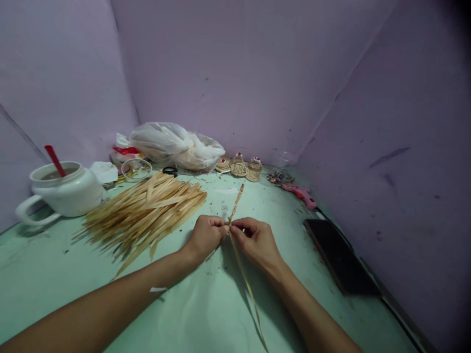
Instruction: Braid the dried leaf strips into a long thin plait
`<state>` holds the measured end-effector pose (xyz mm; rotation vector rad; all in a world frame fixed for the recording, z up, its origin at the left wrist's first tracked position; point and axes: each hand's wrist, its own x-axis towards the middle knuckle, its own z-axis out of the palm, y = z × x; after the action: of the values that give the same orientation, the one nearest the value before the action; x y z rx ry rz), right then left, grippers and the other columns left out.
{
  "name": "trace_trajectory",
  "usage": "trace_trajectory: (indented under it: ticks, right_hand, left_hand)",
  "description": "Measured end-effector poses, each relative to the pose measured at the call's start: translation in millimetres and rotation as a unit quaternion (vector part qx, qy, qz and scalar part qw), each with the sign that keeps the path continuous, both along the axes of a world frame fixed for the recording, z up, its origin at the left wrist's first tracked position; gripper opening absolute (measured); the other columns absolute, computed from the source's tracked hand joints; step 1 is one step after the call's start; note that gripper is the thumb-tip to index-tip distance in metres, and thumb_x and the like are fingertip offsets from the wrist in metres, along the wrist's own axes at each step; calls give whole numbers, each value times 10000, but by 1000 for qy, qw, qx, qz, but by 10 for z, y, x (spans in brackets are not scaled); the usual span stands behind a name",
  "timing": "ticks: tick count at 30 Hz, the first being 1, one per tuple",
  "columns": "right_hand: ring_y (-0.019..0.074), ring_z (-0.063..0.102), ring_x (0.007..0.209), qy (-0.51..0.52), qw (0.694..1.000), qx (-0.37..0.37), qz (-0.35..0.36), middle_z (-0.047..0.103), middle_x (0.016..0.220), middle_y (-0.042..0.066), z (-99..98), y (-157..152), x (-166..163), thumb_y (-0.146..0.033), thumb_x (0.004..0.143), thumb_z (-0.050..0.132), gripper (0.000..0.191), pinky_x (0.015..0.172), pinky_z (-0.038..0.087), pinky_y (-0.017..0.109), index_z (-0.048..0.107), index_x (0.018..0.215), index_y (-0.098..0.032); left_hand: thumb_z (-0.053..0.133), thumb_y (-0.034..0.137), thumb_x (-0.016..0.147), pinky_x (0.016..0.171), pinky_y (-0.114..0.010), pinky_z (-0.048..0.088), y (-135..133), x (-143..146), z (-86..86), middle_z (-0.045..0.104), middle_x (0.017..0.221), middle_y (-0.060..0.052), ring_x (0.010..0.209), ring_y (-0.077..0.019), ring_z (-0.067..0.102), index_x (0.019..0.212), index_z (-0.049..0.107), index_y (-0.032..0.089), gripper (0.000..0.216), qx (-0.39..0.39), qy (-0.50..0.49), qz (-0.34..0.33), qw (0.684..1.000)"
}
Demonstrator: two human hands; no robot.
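Observation:
A thin braid of pale dried straw (237,201) stretches away from me over the green tabletop. At its near end my left hand (210,233) pinches it from the left, thumb and finger closed. My right hand (255,238) pinches the same spot from the right, and the fingertips of both hands nearly meet. One long loose strip (245,279) trails from the pinch toward the table's near edge. Left of my hands lies a heap of flat dried straw strips (147,208). The exact strands between my fingertips are hidden.
A white mug-like pot (79,193) with a red handle in it stands left. Behind are a plastic bag (174,144), black-handled scissors (170,170) and small woven sandals (238,167). A pink glue gun (300,195) and a dark phone (338,257) lie right, beside the purple wall.

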<state>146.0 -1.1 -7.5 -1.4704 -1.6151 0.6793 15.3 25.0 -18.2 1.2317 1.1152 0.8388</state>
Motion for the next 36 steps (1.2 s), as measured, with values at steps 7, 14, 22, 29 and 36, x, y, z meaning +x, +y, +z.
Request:
trace_trajectory:
  ticks: [7, 14, 22, 29, 36]
  right_hand:
    - [159, 575, 581, 66, 998, -18, 0, 671, 664, 60, -58, 17, -14, -233, 682, 536, 193, 531, 418, 243, 688, 728, -125]
    - [138, 554, 544, 67, 997, -24, -15, 672, 635, 45, -19, 20, -53, -237, 674, 536, 201, 493, 400, 222, 695, 707, -118]
    - [140, 559, 566, 45, 999, -22, -20, 665, 649, 51, -15, 22, -40, -272, 680, 540, 213, 522, 410, 227, 689, 717, -124]
    - [116, 514, 503, 18, 997, -80, -12, 631, 574, 33, 15, 35, 35, -300, 665, 542, 213, 477, 355, 214, 677, 670, -136]
    - [102, 463, 438, 75, 983, -157, -53, 589, 499, 36, 66, -16, -49, -297, 644, 558, 212, 434, 325, 211, 643, 599, -109]
  left_hand:
    - [532, 282, 586, 426, -214, 158, 5, 2, -29, 321, 407, 63, 405, -43, 249, 488, 461, 141, 186, 18, -6, 1, 1000]
    - [523, 274, 574, 425, -212, 172, 5, 10, -10, 348, 406, 56, 409, -46, 257, 510, 515, 124, 163, 17, -10, 13, 1000]
    - [516, 275, 566, 417, -209, 190, -5, 11, 31, 362, 397, 52, 406, -53, 263, 518, 561, 110, 178, 36, -5, 30, 999]
    - [473, 255, 620, 448, -209, 245, -22, 0, 45, 391, 434, 37, 459, -75, 331, 526, 581, 116, 201, 138, 120, 28, 983]
    - [465, 228, 636, 486, -217, 278, -79, 54, 115, 472, 457, 17, 489, -90, 404, 494, 566, 133, 199, 188, 226, 75, 953]
